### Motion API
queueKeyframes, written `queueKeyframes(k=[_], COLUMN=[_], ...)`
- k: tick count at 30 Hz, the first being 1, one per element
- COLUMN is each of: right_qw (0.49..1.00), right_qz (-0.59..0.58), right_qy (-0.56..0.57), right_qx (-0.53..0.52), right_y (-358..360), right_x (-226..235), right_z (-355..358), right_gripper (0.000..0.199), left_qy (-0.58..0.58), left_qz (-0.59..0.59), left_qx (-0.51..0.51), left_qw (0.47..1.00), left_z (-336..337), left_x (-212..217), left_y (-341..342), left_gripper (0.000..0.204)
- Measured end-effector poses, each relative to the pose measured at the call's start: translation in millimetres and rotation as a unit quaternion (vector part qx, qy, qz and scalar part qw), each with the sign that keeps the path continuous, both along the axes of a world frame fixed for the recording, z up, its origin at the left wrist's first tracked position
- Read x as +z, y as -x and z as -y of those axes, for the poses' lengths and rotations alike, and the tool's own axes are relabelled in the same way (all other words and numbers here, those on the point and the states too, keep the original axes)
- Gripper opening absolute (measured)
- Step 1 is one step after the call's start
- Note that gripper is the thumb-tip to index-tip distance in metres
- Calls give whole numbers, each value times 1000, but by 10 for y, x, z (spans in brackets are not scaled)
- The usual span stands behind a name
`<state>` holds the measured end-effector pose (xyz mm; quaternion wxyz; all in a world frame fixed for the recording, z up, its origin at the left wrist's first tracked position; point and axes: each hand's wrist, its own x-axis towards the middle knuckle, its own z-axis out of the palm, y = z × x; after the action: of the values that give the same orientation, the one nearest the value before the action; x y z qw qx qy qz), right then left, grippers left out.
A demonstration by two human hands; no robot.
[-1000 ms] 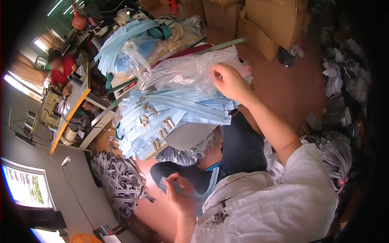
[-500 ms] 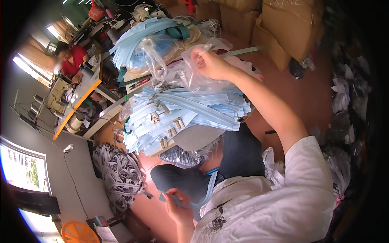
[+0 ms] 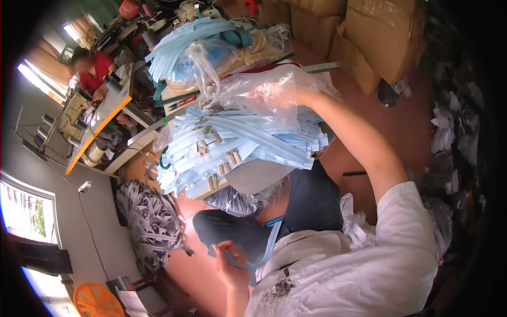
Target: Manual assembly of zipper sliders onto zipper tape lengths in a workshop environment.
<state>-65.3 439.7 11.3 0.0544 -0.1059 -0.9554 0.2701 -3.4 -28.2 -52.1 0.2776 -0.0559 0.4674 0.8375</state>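
On lap: pale-blue zipper pile point(image 3: 237, 148), metal sliders showing.

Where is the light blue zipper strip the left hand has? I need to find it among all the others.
In the head view, lower centre: the left hand pinches the light blue zipper strip over the dark trousers, below the big zipper pile.

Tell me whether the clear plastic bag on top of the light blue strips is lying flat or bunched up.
Bunched up. The clear plastic bag is crumpled and puffed around the right hand, above the heap of light blue strips.
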Motion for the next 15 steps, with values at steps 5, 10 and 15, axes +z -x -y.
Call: queueKeyframes(k=[5,10,15], right_qw=[988,983,997], right_qz=[-2,10,59], right_qy=[-114,-136,-29], right_qx=[99,120,40], right_y=[443,794,1003], right_x=[144,357,506], right_z=[-336,-205,259], right_gripper=[35,35,33], left_qy=[11,-4,10], left_qz=[0,1,21], left_qx=[-9,0,41], left_qw=[1000,1000,999], left_z=[-34,24,65], left_x=[78,47,32], left_y=[-44,-52,-111], left_gripper=[39,39,39])
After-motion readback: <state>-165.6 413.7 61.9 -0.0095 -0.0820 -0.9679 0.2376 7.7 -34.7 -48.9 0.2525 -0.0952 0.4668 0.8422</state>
